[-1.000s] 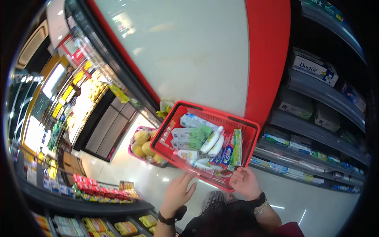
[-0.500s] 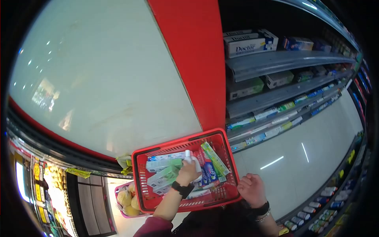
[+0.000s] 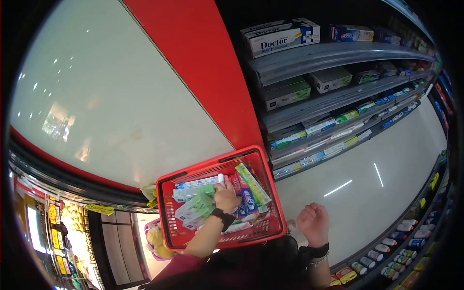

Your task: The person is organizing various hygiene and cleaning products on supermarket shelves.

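Shop aisle, left hand point(image 3: 227, 195) — curled, gripping bottle point(image 3: 221, 178)

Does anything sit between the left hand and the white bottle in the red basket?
Nothing visible does. The left hand is closed on the white bottle inside the red basket; boxes lie beside it, not over it.

Supermarket aisle: tiered grey shelves point(image 3: 333, 99) stocked with boxed toothpaste, a red plastic shopping basket point(image 3: 220, 203) holding packaged goods, a glossy tiled floor point(image 3: 377, 179), and a lit produce display point(image 3: 72, 220).
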